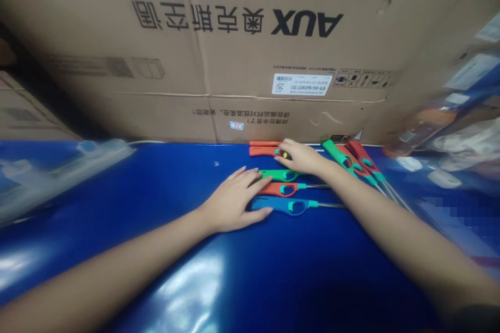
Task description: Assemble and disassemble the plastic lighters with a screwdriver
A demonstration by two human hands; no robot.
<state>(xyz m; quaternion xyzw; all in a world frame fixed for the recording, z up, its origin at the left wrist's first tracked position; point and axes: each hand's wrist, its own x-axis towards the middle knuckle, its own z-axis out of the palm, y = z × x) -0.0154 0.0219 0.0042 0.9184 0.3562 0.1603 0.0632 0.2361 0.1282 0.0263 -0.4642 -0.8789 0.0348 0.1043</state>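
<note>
Three long-necked gas lighters lie side by side on the blue table: a green lighter point(278, 175), an orange-red lighter point(273, 189) and a blue lighter point(275, 205), their metal necks pointing right. My left hand point(233, 200) rests with fingers spread at the butt ends of these three. Behind them, my right hand point(299, 156) has its fingers closed around an orange lighter point(261, 151) close to the carton; another orange handle point(263, 143) shows just behind it. Right of my wrist sit a green lighter point(339, 154) and a dark red lighter point(363, 156), with an orange one between them, angled.
A large cardboard carton point(234, 73) with upside-down print stands along the table's back edge. On the left is a clear plastic package point(74, 177). At right are a bottle with orange contents point(424, 127) and crumpled plastic bags point(472, 145), blurred.
</note>
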